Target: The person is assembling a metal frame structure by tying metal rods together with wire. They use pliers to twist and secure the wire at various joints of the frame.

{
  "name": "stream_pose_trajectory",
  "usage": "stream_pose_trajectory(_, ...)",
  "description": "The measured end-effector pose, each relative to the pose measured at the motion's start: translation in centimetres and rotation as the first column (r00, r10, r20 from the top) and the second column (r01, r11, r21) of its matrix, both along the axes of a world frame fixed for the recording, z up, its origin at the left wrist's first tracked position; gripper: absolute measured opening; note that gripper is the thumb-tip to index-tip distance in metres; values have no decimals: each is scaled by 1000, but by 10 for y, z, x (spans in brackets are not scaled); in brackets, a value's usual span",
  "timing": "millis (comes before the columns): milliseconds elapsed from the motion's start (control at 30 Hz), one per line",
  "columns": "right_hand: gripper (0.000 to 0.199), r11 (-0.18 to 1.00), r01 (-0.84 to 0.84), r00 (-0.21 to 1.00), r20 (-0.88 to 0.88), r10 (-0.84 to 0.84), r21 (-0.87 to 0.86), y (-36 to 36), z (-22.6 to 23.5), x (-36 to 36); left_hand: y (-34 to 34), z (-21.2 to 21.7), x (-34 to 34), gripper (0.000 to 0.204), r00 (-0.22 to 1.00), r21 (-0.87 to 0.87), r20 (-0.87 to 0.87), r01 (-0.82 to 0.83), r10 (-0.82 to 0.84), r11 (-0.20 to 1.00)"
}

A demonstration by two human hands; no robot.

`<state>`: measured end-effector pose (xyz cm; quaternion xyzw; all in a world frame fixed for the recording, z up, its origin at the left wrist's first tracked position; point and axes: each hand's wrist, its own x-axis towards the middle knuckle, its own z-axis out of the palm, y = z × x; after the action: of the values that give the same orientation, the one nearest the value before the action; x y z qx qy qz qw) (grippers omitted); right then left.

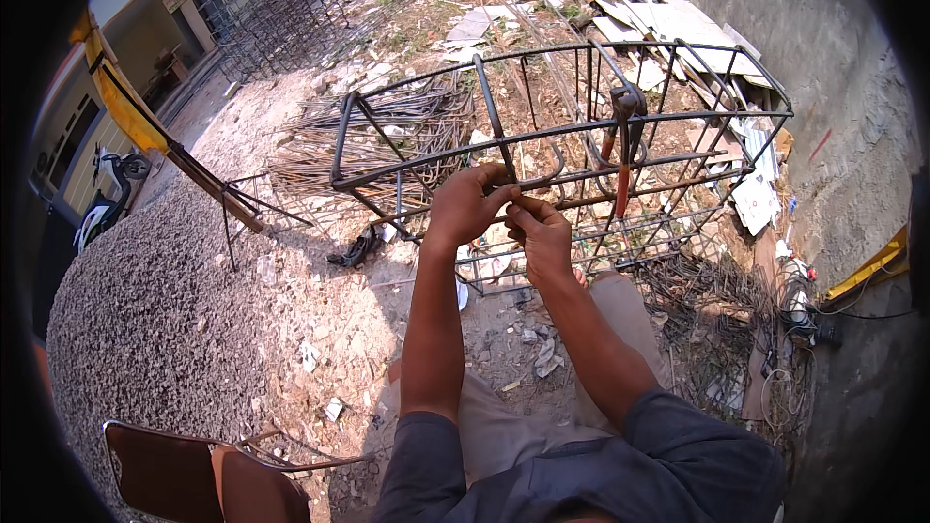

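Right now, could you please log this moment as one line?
left hand: at rebar cage | right hand: fingertips close beside left hand, grip unclear | red-handled tool: hanging on rebar cage | rods: piled on ground

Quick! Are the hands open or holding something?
Left hand: curled at the rebar cage; its grip is hidden.
Right hand: pinched closed; can't tell if holding anything.

Two hands (469,203), one orange-handled tool (623,190), one chair (160,470)

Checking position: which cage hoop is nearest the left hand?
Second hoop from the left on the cage; it reaches the left hand, while the others stand farther off.
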<state>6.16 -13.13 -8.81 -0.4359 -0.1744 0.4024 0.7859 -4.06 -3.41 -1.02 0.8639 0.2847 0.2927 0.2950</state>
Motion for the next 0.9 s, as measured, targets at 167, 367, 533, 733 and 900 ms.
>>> stream_pose_trajectory(167,16,993,-59,995,76,67,-106,-13,-1,-2,1,6,-4,29,998,-83,-46,33,-37,996)
stream_pose_trajectory(367,15,996,-64,972,224,78,-68,-22,-10,-3,14,-7,-5,31,988,-61,38,150,-148,987)
stream_pose_trajectory(533,15,1000,4,979,205,2,-29,-9,-5,0,15,-8,-6,35,983,-178,78,175,-164,968)
stream_pose_trajectory(733,13,998,56,981,189,-47,-42,2,-6,-3,14,-13,-6,35,995,-26,-50,81,-82,996)
stream_pose_trajectory(900,11,1000,23,996,89,-22,-16,6,2,-4,12,-9,-7,44,993,-61,36,113,-111,992)
